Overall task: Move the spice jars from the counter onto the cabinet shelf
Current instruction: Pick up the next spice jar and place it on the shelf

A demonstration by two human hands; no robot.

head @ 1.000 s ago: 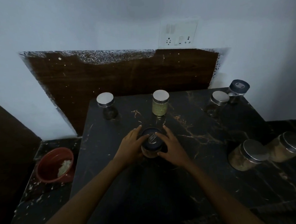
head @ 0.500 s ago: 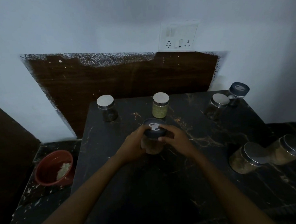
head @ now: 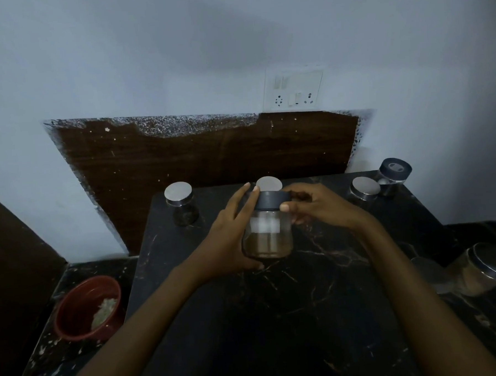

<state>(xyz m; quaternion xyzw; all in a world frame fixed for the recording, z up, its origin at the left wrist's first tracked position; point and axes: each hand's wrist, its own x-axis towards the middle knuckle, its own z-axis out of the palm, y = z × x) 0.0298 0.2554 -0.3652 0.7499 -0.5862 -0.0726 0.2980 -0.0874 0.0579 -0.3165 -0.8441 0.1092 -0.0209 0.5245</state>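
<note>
A clear glass spice jar (head: pixel 268 235) with a dark grey lid and brown powder in its lower half hangs above the dark marble counter (head: pixel 276 315). My left hand (head: pixel 232 234) cups its left side, thumb under the base. My right hand (head: pixel 316 204) holds it at the lid, thumb on the front. Behind it a silver lid of another jar (head: pixel 269 184) peeks out. A silver-lidded jar (head: pixel 181 202) stands at the back left. Two more, a silver-lidded jar (head: pixel 366 188) and a dark-lidded jar (head: pixel 394 174), stand at the back right.
Two larger silver-lidded jars (head: pixel 486 270) sit at the right edge, blurred. A red bowl (head: pixel 86 308) with white bits rests on a lower ledge at the left. A brown backboard (head: pixel 210 152) and a wall socket (head: pixel 293 90) are behind the counter. No cabinet shelf is in view.
Both hands have lifted the dark-lidded jar off the counter and raised it; it now shows its side instead of its lid top. The view has tilted up a little.
</note>
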